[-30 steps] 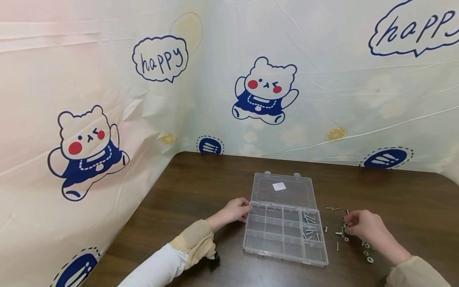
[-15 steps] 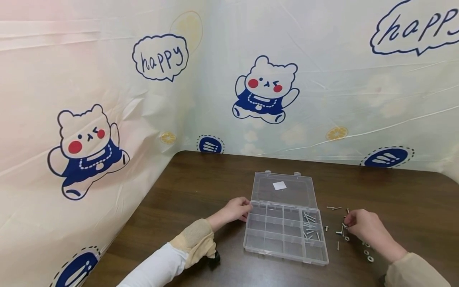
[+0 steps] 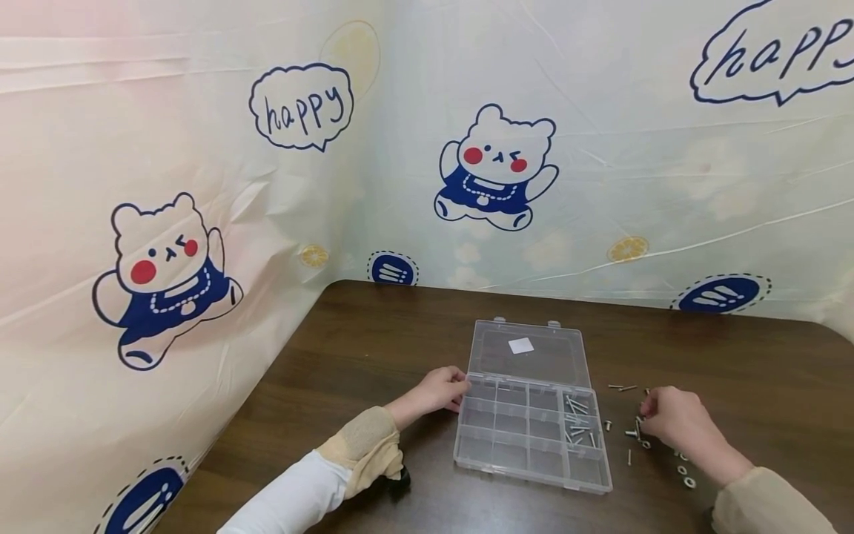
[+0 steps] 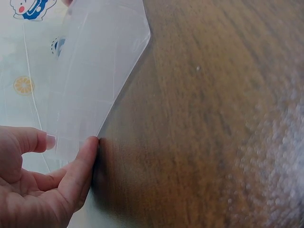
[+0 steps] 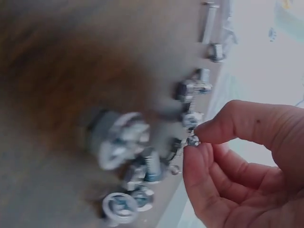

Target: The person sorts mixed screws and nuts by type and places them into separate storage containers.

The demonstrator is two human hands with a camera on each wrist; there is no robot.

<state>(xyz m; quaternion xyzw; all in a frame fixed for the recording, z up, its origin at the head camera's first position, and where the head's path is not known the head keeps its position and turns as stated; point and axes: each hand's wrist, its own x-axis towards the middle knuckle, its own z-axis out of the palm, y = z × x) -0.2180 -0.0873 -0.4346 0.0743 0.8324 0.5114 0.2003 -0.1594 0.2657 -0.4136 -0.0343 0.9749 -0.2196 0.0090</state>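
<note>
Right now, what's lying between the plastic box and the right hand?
The head view shows a few loose screws on the table between the plastic box and the right hand.

Sheeting [image 3: 400, 185] (cartoon bears [image 3: 495, 174]) behind a table [image 3: 373, 341] makes a screened-off nook.

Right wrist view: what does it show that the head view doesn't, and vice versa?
Right wrist view only: a clear look at the small metal fastener pinched by the right hand.
Head view only: the left hand at the left edge of the plastic organizer, and the screws inside.
Both: the right hand and loose screws on the tabletop.
</note>
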